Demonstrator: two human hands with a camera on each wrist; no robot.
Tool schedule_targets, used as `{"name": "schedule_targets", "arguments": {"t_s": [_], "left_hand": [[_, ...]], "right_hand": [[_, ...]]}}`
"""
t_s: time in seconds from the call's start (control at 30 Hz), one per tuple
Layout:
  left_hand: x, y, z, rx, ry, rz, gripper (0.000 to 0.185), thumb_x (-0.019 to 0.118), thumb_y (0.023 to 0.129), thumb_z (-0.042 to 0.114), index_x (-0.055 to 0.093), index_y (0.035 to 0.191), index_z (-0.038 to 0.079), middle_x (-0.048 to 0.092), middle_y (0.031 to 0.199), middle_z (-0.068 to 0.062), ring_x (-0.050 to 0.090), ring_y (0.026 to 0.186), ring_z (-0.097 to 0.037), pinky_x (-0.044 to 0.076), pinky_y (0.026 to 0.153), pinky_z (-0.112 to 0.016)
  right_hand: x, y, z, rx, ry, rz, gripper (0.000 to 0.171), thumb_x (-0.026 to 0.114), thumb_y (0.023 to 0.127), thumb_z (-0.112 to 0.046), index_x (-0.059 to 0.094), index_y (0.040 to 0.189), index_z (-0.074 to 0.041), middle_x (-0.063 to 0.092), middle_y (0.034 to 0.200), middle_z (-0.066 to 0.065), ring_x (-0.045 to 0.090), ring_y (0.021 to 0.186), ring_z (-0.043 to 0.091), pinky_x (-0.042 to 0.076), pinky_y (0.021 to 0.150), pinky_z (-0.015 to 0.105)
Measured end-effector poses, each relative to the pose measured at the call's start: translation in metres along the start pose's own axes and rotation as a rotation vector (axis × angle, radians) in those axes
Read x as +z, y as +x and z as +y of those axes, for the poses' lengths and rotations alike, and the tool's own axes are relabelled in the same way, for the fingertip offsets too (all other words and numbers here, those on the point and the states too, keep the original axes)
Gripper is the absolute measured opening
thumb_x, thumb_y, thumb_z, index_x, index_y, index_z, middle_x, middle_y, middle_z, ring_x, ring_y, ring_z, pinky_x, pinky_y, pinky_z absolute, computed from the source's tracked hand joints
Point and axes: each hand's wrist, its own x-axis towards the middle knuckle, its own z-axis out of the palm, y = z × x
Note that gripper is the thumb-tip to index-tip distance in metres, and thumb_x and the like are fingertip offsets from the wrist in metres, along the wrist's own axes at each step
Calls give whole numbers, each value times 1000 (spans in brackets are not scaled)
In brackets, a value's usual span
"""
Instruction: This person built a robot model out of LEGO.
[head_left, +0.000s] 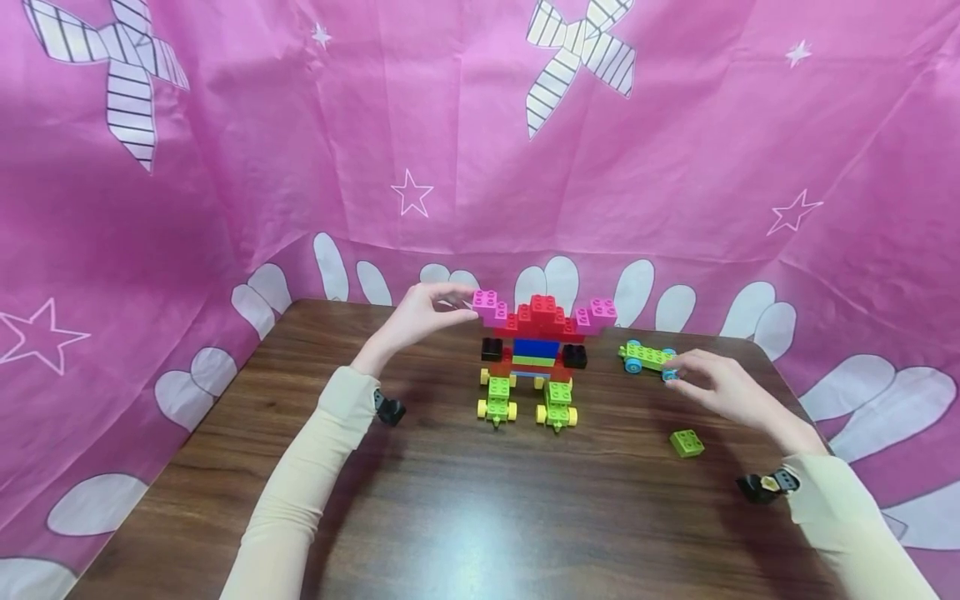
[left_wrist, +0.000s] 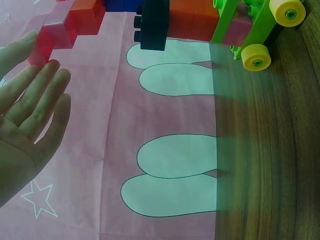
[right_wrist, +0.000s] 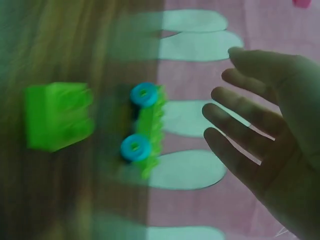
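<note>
From my head: my left hand hovers released beside the block figure's pink arm, steadying nothing. My right hand, fingers loose, touches the blue-wheeled green cart on the worktop. Left wrist: palm open, fingers straight. Right wrist: fingers spread, the cart just ahead.

Left hand raised, fingers straight and loosely spread. Right hand lower, fingers relaxed, slightly bent, holding nothing.

- You're at a makeshift play corner: a dark wooden table holds toy building bricks.
- A pink star-printed cloth backdrop screens it all round.
</note>
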Motion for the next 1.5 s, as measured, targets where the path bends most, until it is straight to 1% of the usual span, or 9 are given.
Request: {"name": "schedule_targets", "arguments": {"t_s": [0.17, 0.33, 0.47, 0.57, 0.8, 1.0, 1.07, 1.3, 1.5], "left_hand": [[-2, -1, -1, 24, -8, 1, 38, 78, 86, 24, 70, 122, 14, 74, 113, -7, 69, 101, -20, 55, 95, -39], [-4, -2, -2, 36, -4, 3, 39, 78, 86, 26, 70, 123, 15, 74, 113, -5, 69, 100, -18, 56, 94, -37], [-6, -3, -3, 33, 2, 13, 39, 78, 86, 26, 70, 123, 15, 74, 112, -5, 69, 99, -17, 56, 91, -35], [-6, -3, -3, 28, 5, 10, 40, 78, 86, 26, 70, 123, 15, 74, 114, -5, 69, 100, -17, 56, 90, -35], [-5, -3, -2, 17, -2, 1, 40, 79, 85, 28, 70, 123, 17, 73, 115, -4, 68, 102, -19, 56, 93, -38], [-6, -3, -2, 18, 0, 8, 40, 79, 85, 27, 70, 122, 17, 74, 114, -4, 68, 101, -18, 56, 92, -39], [-6, -3, -3, 16, 3, 8, 40, 79, 85, 27, 70, 123, 17, 74, 114, -4, 68, 101, -18, 56, 91, -38], [-5, -3, -2, 15, 4, 8, 41, 79, 85, 27, 70, 123, 16, 74, 114, -4, 68, 101, -18, 56, 92, -38], [-4, -3, -1, 23, 9, -1, 42, 79, 85, 28, 70, 124, 17, 74, 115, -3, 68, 102, -17, 55, 92, -36]], "right_hand": [[10, -22, 10, 70, 78, -58, 25, 80, 82, -13, 73, 106, -12, 75, 98, 2, 64, 90, -4, 44, 80, 4], [19, -38, 14, 136, 161, -154, 35, 83, 80, -23, 71, 111, -11, 75, 105, 4, 65, 95, -5, 47, 81, 8], [26, -47, 15, 172, 304, -226, 43, 84, 78, -20, 68, 115, -6, 74, 110, 10, 66, 99, -4, 53, 82, 12], [28, -53, 17, 174, 374, -253, 47, 85, 76, -14, 66, 117, 0, 74, 111, 8, 66, 100, -6, 55, 81, 14], [27, -64, 22, 69, 343, -266, 54, 87, 71, -10, 63, 117, 5, 69, 113, -10, 60, 99, -11, 56, 78, 17], [29, -66, 28, -31, 292, -239, 51, 86, 70, -2, 63, 115, 5, 68, 114, -9, 59, 101, -12, 52, 81, 10], [30, -66, 29, -34, 286, -236, 49, 84, 70, 0, 63, 114, 4, 68, 113, -10, 58, 102, -12, 51, 82, 8], [30, -65, 29, 1, 239, -248, 38, 82, 74, -1, 69, 109, -4, 73, 103, 8, 56, 100, -16, 51, 80, 8], [25, -63, 26, 50, 214, -278, 34, 81, 77, -5, 70, 108, -9, 74, 103, 6, 56, 100, -16, 55, 78, 14]]}}
